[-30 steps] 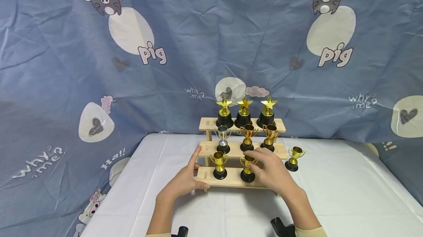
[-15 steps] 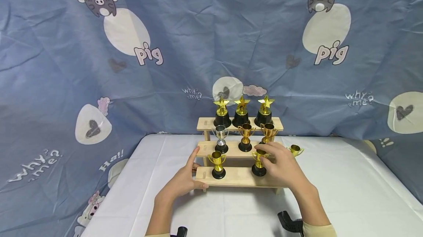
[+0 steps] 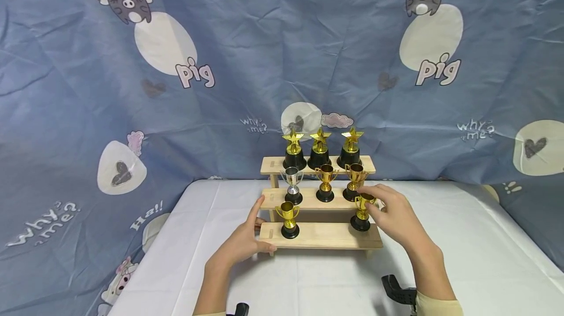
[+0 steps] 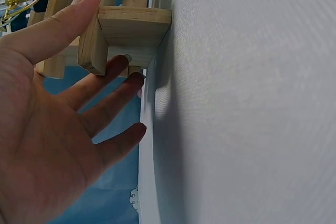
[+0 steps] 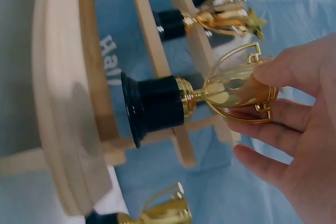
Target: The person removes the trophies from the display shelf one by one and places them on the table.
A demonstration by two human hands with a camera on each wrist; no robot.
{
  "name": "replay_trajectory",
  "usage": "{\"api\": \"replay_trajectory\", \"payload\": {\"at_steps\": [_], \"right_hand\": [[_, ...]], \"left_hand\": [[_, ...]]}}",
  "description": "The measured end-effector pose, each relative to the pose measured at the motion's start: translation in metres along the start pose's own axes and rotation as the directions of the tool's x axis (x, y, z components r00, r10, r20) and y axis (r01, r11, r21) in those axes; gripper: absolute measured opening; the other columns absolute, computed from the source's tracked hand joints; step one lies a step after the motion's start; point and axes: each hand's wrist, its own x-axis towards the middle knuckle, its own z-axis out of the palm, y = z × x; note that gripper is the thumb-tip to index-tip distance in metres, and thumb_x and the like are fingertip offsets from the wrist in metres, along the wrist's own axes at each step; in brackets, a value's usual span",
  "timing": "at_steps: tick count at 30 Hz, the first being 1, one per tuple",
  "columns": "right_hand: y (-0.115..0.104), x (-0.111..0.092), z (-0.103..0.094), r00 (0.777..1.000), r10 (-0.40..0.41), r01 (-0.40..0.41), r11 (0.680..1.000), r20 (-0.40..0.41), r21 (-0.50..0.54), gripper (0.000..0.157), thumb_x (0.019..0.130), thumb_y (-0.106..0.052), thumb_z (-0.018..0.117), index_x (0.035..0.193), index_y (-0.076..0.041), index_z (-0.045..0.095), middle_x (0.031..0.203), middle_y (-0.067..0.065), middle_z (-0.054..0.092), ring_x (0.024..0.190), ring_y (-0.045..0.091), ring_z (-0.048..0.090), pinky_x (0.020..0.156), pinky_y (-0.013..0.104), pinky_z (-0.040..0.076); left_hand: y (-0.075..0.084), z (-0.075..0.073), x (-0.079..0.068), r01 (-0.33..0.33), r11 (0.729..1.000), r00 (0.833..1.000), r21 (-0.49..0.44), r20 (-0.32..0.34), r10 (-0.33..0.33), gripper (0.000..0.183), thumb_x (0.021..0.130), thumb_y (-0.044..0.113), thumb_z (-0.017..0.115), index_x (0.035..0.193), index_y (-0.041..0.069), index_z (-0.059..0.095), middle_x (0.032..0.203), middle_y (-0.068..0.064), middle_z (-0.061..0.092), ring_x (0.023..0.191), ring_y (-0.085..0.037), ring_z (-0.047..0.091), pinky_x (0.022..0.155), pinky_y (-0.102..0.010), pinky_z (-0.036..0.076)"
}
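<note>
A three-tier wooden display shelf (image 3: 326,234) stands on the table. My left hand (image 3: 239,240) holds its left end, the thumb (image 4: 79,11) on the bottom tier's front edge and the other fingers behind. My right hand (image 3: 391,213) pinches a gold trophy cup (image 5: 241,85) by its bowl, thumb on one side and fingers on the other. The cup's black base (image 5: 157,103) is close over the bottom tier's right end, with a gap to the board in the right wrist view. Another gold trophy cup (image 3: 288,213) stands at that tier's left.
On the middle tier stand a silver cup (image 3: 293,179) and two bronze-gold cups (image 3: 326,176). Three star trophies (image 3: 320,152) line the top tier. One more gold cup (image 5: 165,211) is right of the shelf, hidden behind my right hand in the head view. A patterned blue cloth (image 3: 246,61) hangs behind.
My right hand has carried the gold trophy cup rightward along the bottom tier, from near its middle to its right end. My left hand keeps its place on the shelf.
</note>
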Motion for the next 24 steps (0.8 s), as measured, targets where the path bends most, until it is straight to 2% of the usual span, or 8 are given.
{"api": "replay_trajectory", "payload": {"at_steps": [4,10,24], "right_hand": [[0.007,-0.003,-0.011,1.000,0.025,-0.025,1.000,-0.018,0.019,0.035,0.090,-0.004,0.062,0.123,-0.013,0.069,0.115,0.008,0.071,0.111,0.032,0.065,0.093,0.054,0.047],[0.015,-0.007,-0.026,0.998,0.051,-0.050,0.999,-0.043,0.020,0.033,0.091,-0.005,0.062,0.122,-0.013,0.069,0.123,0.013,0.068,0.117,0.037,0.062,0.096,0.057,0.044],[0.032,-0.011,-0.037,0.989,0.129,-0.133,0.990,-0.074,-0.050,0.035,0.093,-0.007,0.059,0.127,-0.010,0.065,0.127,0.017,0.065,0.120,0.043,0.057,0.095,0.061,0.041]], "left_hand": [[0.000,0.000,0.000,0.001,1.000,1.000,0.000,0.000,-0.001,0.133,0.065,0.027,0.092,0.155,0.051,-0.002,0.122,-0.009,0.064,0.114,-0.027,0.062,0.101,-0.057,0.044],[-0.001,0.001,0.001,-0.003,1.000,1.000,0.002,0.001,0.003,0.134,0.065,0.027,0.093,0.154,0.052,-0.003,0.123,-0.010,0.063,0.114,-0.029,0.062,0.100,-0.058,0.044],[0.001,0.000,0.001,0.008,1.000,1.000,-0.006,-0.002,-0.008,0.133,0.066,0.026,0.092,0.154,0.053,-0.003,0.126,-0.012,0.063,0.116,-0.031,0.061,0.102,-0.060,0.042]]}}
